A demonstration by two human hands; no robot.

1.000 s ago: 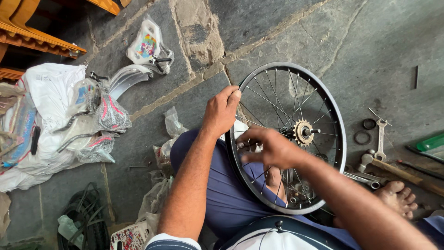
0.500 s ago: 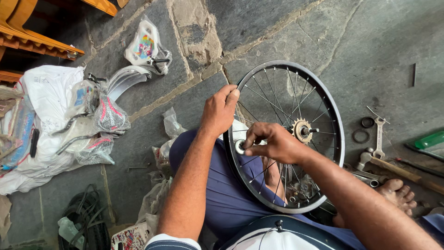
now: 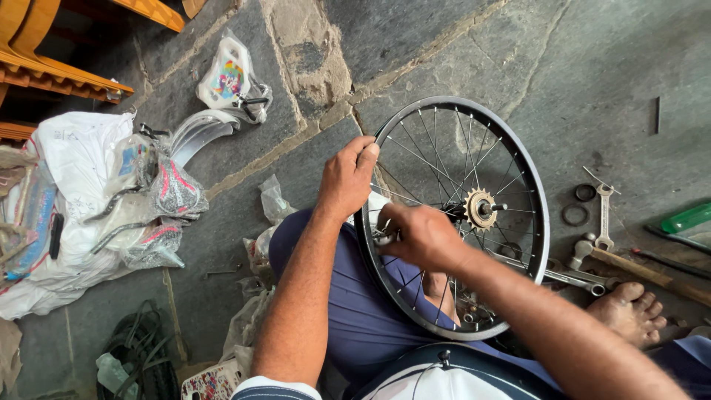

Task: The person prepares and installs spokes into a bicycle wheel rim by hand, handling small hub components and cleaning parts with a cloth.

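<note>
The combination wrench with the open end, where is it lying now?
In the head view, the combination wrench lies on the stone floor right of the bicycle wheel, beside two dark rings.

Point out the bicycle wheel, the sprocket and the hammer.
bicycle wheel (image 3: pixel 535 185), head view, right side of the rim.
sprocket (image 3: pixel 478 210), head view, toothed ring at the hub.
hammer (image 3: pixel 637 268), head view, wooden handle.

The stone floor (image 3: pixel 415 37) is made of grey slabs with pale joints. On the right lie a combination wrench (image 3: pixel 603 215), two dark rings (image 3: pixel 578 204), a wooden-handled hammer (image 3: pixel 637 267) and a green flat object (image 3: pixel 689 218). On the left lie a white sack (image 3: pixel 74 155), wrapped parts (image 3: pixel 174 192), a silver mudguard (image 3: pixel 200 133) and a plastic bag (image 3: pixel 229 74). Black coiled rubber (image 3: pixel 141 348) lies at the lower left.
</note>
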